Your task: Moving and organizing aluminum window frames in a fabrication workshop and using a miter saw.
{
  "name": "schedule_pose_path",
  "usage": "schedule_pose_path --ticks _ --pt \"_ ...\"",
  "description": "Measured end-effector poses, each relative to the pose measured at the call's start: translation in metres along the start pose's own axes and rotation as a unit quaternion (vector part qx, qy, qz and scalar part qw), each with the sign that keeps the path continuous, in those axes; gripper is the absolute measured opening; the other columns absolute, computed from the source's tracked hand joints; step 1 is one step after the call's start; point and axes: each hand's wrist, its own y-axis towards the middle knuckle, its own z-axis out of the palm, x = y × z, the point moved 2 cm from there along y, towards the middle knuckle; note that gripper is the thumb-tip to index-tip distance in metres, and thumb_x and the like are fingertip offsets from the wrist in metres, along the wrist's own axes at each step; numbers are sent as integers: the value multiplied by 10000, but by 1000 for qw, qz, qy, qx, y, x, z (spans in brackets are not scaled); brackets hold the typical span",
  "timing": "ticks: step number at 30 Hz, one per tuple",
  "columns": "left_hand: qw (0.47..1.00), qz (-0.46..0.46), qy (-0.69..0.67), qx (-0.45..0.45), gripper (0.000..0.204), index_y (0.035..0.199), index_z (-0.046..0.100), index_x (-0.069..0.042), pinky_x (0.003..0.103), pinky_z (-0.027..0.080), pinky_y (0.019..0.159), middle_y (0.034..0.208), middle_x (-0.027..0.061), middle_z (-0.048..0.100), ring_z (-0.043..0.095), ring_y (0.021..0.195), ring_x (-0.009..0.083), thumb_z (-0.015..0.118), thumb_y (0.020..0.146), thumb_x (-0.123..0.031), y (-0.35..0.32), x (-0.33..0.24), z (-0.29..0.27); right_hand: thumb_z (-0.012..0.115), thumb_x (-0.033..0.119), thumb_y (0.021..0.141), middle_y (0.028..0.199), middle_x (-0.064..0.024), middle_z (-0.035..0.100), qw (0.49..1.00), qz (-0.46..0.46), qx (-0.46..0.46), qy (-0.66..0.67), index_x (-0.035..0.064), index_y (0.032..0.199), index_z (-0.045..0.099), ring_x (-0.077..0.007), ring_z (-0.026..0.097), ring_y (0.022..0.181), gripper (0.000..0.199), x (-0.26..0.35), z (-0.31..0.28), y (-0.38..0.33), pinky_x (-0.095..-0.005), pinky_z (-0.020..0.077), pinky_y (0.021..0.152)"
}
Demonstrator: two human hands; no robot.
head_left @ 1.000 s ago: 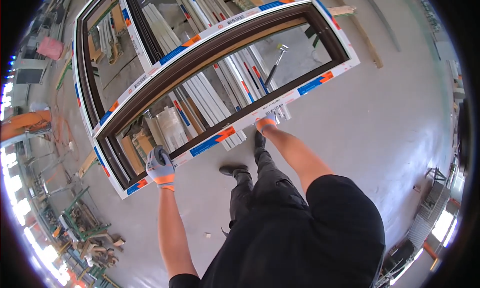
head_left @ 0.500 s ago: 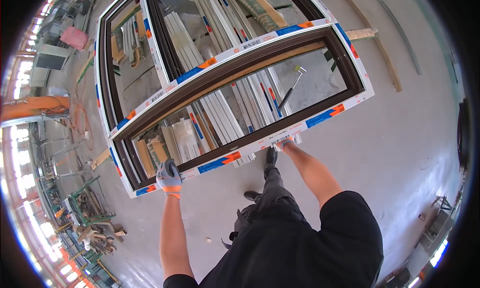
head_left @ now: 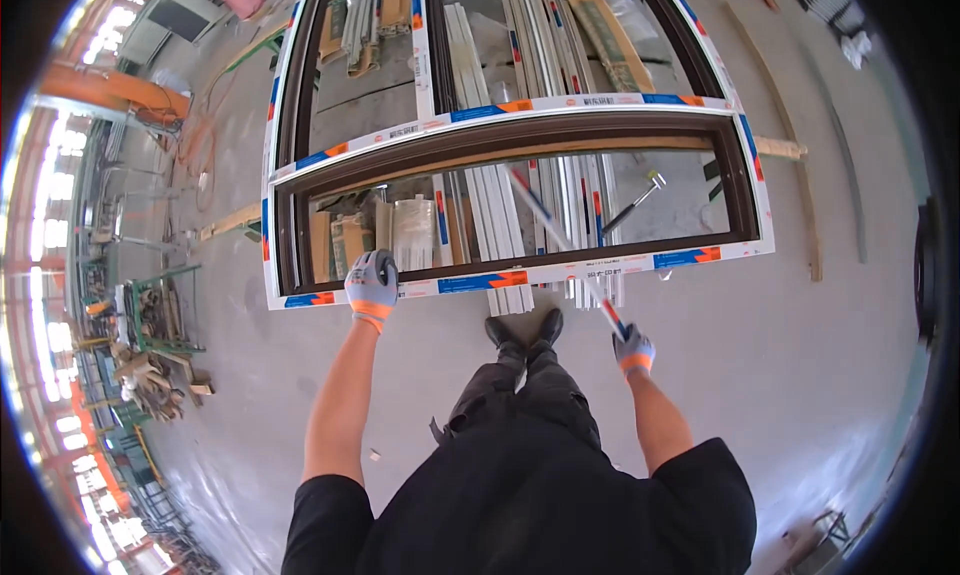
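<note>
Straight ahead of me, just past my boots (head_left: 525, 332), lies the window frame (head_left: 520, 195), a brown-lined sash with white protective film and blue and orange tape marks. Its long axis runs left to right across my view, and its near rail is the edge closest to me. My left hand (head_left: 371, 283), in a grey glove with an orange cuff, is clamped over that near rail towards its left corner, fingers curled over the top. My right hand (head_left: 633, 351), gloved the same, is off the frame and a little nearer my body; it is closed around the lower end of a thin white strip (head_left: 560, 243) with red and blue marks, which slants up and leftwards over the near rail into the opening. So the left hand is the one on the frame.

Under the frame lies a stack of white profile lengths (head_left: 500, 225), with a hammer (head_left: 640, 201) beside them. A timber batten (head_left: 780, 147) sticks out from under the right end. All round is grey concrete workshop floor (head_left: 820, 375), with racks and clutter (head_left: 150, 345) to my left.
</note>
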Motion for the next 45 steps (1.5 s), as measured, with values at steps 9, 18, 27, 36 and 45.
schedule_pose_path --ticks 9,18,27,36,45 --pt "984 161 -65 27 354 1069 620 -77 442 430 918 1088 125 596 541 1051 332 673 758 -238 -12 0 -30 626 339 772 868 -74 666 992 -54 4 -113 170 904 605 -314 654 822 216 -101 -43 -132 -446 496 744" --pt "917 361 -60 162 483 1187 610 -123 484 377 1015 1223 106 561 497 1166 309 643 756 -338 -100 -79 34 650 287 747 828 -48 650 969 -132 -37 -204 148 823 618 -276 637 799 161 -149 -172 -79 -414 477 737" --pt "934 181 92 295 677 1348 464 -85 462 320 1064 1302 132 496 443 1222 316 647 748 -340 -80 -194 132 677 338 685 795 -11 620 898 -324 -4 -297 201 811 613 -227 626 772 197 -205 -301 93 -384 465 709" --pt "989 83 64 105 455 1125 630 -116 448 500 744 944 85 640 608 851 300 667 673 -157 -16 -229 51 687 316 681 969 -51 595 832 -454 -137 -289 147 1001 606 -238 579 943 371 -66 -437 258 -401 452 803" --pt "983 -61 164 56 548 1369 425 -28 469 345 1064 1411 197 412 392 1294 383 499 830 -90 208 -200 85 737 189 717 1459 -140 384 845 -418 -219 -251 56 1405 394 -332 374 1322 780 53 -434 312 -433 286 1128"
